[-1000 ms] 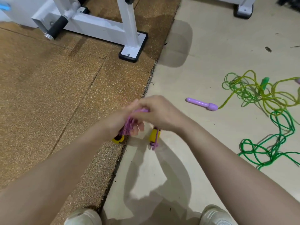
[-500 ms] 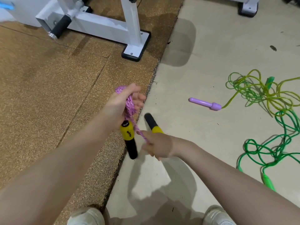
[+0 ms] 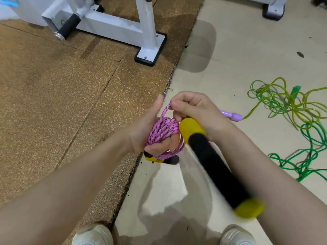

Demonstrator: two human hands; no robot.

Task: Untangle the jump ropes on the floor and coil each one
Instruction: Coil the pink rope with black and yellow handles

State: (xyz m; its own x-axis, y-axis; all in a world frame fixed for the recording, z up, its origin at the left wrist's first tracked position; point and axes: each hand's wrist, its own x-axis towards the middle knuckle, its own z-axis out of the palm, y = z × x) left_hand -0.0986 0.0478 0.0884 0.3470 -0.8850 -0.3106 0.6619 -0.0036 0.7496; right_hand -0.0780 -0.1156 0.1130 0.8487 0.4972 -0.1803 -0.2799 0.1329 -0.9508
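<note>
At frame centre, our left hand (image 3: 141, 135) clasps the coiled pink rope (image 3: 163, 129) to keep its turns together; our right hand (image 3: 192, 110) pinches the loose end, probably to tuck it.

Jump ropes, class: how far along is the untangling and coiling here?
Nearly done: the pink rope is bundled in the left hand. In hand: the right hand pinches its last loop. Left: the yellow-green rope and green rope lie tangled on the floor.

Coiled pink rope (image 3: 163, 131); tangled green ropes (image 3: 292, 124).
</note>
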